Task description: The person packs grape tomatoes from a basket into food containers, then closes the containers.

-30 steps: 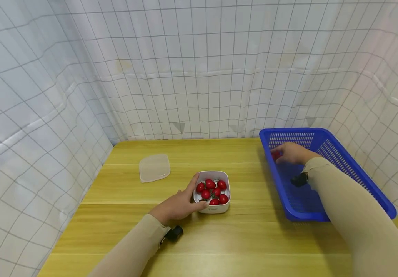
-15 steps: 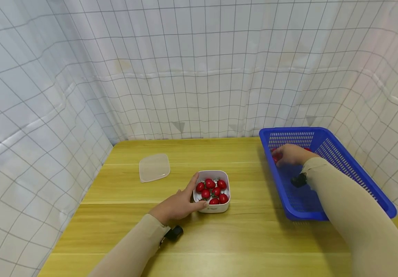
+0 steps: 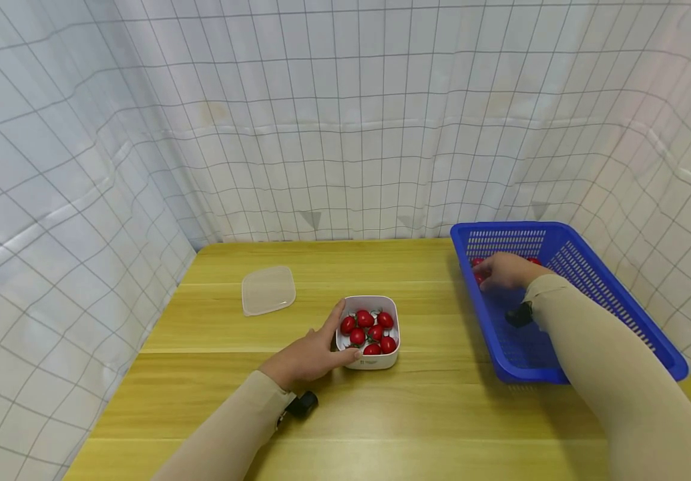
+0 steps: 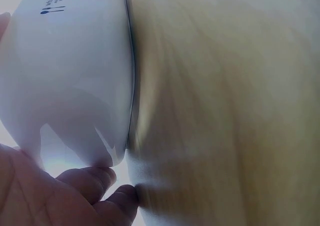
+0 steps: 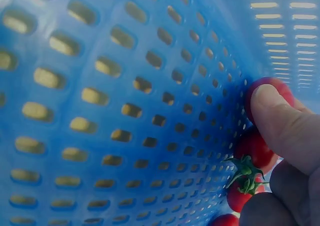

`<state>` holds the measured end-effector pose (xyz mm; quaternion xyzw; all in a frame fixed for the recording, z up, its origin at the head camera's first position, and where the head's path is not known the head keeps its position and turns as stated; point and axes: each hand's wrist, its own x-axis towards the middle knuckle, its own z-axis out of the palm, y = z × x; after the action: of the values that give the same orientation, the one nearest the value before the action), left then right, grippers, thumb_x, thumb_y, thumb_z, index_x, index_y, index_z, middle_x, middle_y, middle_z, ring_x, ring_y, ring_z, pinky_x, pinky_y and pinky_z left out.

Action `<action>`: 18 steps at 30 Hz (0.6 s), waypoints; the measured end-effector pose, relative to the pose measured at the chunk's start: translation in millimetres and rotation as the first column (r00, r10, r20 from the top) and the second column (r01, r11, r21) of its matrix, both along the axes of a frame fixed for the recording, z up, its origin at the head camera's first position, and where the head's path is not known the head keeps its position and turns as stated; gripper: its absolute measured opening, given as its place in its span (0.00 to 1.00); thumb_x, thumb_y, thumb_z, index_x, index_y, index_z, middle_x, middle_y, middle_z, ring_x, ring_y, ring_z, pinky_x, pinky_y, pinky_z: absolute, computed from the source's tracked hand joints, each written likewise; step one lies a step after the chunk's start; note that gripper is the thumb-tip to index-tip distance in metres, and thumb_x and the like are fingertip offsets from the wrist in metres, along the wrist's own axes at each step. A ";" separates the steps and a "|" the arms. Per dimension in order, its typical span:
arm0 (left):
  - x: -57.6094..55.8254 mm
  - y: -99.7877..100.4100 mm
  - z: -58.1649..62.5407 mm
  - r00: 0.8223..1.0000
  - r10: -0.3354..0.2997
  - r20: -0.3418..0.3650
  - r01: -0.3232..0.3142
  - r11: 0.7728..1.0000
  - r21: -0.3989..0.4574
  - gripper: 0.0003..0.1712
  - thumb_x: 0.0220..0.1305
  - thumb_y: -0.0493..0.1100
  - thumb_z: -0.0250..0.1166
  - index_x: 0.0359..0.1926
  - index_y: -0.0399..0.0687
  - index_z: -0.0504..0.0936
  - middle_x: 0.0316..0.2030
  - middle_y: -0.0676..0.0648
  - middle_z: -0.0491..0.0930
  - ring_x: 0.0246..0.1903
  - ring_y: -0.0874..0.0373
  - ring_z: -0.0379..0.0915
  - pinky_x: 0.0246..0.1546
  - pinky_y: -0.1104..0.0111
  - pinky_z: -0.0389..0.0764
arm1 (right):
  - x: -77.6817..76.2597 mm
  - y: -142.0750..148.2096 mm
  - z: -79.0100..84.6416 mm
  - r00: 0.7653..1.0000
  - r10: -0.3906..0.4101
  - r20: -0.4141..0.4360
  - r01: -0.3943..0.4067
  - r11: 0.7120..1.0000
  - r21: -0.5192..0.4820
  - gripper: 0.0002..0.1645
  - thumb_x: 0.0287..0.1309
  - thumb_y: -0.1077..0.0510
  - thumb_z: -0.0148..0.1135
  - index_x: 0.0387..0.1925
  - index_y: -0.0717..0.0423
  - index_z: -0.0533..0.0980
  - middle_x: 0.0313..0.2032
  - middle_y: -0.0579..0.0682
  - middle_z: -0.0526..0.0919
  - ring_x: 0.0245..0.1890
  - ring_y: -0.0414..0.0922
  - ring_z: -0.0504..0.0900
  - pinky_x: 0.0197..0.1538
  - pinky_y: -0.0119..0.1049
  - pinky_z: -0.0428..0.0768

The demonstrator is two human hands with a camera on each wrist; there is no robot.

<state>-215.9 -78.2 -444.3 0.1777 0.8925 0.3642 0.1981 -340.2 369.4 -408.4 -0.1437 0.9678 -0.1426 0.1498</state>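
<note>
Pinches a tomato (image 5: 284, 89) with the right hand (image 3: 509, 270), the nearer by far, just beside the left wall of the blue basket (image 3: 531, 351). Grips the white container (image 3: 371, 363) with the left hand (image 3: 308, 359) — well apart, leftward and closer to the body.

White box (image 3: 372, 362), square with rounded corners, dark print on wall, uncovered, upright on the surface (image 3: 435, 427). Glossy red cherry tomatoes (image 3: 376, 333) inside. Blue perforated basket (image 3: 519, 354) to the right; more tomatoes (image 5: 254, 148) along its wall, one green-capped.
</note>
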 end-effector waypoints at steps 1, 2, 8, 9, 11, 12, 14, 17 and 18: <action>0.2 -0.2 -0.3 1.000 0.000 -0.002 0.000 1.000 0.001 0.62 0.68 0.69 0.64 0.86 0.67 0.33 0.83 0.48 0.55 0.79 0.32 0.53 0.83 0.41 0.42 | 0.3 0.0 -0.1 1.000 -0.002 0.001 0.002 1.000 0.000 0.27 0.66 0.58 0.70 0.64 0.63 0.80 0.54 0.63 0.87 0.54 0.57 0.84 0.61 0.60 0.81; 0.4 -0.4 -0.6 1.000 0.000 -0.002 0.000 1.000 0.003 0.61 0.68 0.69 0.64 0.86 0.67 0.33 0.83 0.48 0.54 0.79 0.31 0.53 0.83 0.42 0.41 | 0.6 0.1 -0.1 1.000 -0.001 0.000 0.001 1.000 0.001 0.28 0.66 0.58 0.70 0.65 0.63 0.80 0.55 0.63 0.87 0.54 0.58 0.84 0.61 0.60 0.81; 1.1 -0.1 -1.0 1.000 -0.004 -0.005 0.004 1.000 0.013 0.62 0.68 0.68 0.65 0.86 0.67 0.33 0.83 0.47 0.56 0.79 0.34 0.56 0.83 0.43 0.40 | 2.8 0.7 0.1 1.000 -0.007 0.018 0.007 1.000 -0.003 0.28 0.68 0.57 0.69 0.66 0.64 0.79 0.55 0.64 0.87 0.54 0.58 0.84 0.61 0.60 0.81; 1.2 0.0 -1.0 1.000 -0.004 -0.004 0.004 1.000 0.014 0.62 0.68 0.68 0.65 0.86 0.67 0.33 0.83 0.47 0.56 0.79 0.35 0.57 0.83 0.43 0.40 | 3.0 0.9 0.1 1.000 -0.005 0.017 0.005 1.000 -0.001 0.28 0.68 0.57 0.69 0.66 0.64 0.79 0.55 0.64 0.87 0.54 0.58 0.84 0.61 0.60 0.81; 1.6 0.0 -0.9 1.000 -0.001 -0.003 0.001 1.000 0.015 0.62 0.68 0.69 0.65 0.86 0.67 0.34 0.82 0.48 0.57 0.79 0.35 0.56 0.83 0.43 0.40 | 2.8 1.7 -0.3 1.000 -0.004 0.011 0.004 1.000 0.000 0.28 0.68 0.57 0.69 0.66 0.63 0.79 0.55 0.64 0.87 0.54 0.58 0.84 0.61 0.60 0.81; 1.7 0.0 -0.9 1.000 0.000 -0.002 0.000 1.000 0.015 0.62 0.67 0.69 0.65 0.86 0.67 0.34 0.82 0.48 0.57 0.79 0.34 0.55 0.83 0.43 0.40 | 2.7 2.1 -0.5 1.000 -0.003 0.007 0.003 1.000 0.001 0.28 0.67 0.57 0.69 0.66 0.64 0.79 0.55 0.64 0.86 0.54 0.59 0.84 0.61 0.61 0.80; 2.1 0.1 -0.4 1.000 0.003 0.000 -0.003 1.000 0.014 0.62 0.67 0.68 0.65 0.86 0.68 0.33 0.82 0.48 0.57 0.80 0.34 0.54 0.83 0.42 0.41 | 1.8 3.4 -1.6 1.000 0.000 0.000 0.000 1.000 0.001 0.29 0.66 0.57 0.70 0.66 0.64 0.79 0.55 0.65 0.86 0.54 0.59 0.84 0.60 0.61 0.80; 2.5 0.1 0.1 1.000 0.007 -0.001 -0.007 1.000 0.010 0.62 0.67 0.68 0.65 0.86 0.69 0.34 0.82 0.49 0.57 0.80 0.32 0.52 0.83 0.42 0.41 | 0.3 4.8 -3.4 1.000 0.004 -0.006 -0.004 1.000 -0.003 0.29 0.65 0.57 0.70 0.65 0.65 0.79 0.55 0.66 0.86 0.54 0.60 0.84 0.61 0.61 0.80; 2.5 0.1 0.2 1.000 0.008 -0.002 -0.008 1.000 0.008 0.62 0.67 0.68 0.65 0.86 0.69 0.34 0.82 0.49 0.57 0.80 0.31 0.52 0.83 0.42 0.42 | -0.4 5.2 -4.1 1.000 0.008 -0.009 -0.008 1.000 -0.002 0.29 0.65 0.57 0.70 0.65 0.65 0.79 0.55 0.66 0.86 0.54 0.60 0.84 0.61 0.62 0.80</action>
<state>-213.3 -78.1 -444.1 0.1753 0.8918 0.3684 0.1953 -340.6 374.6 -412.4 -0.1486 0.9676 -0.1425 0.1461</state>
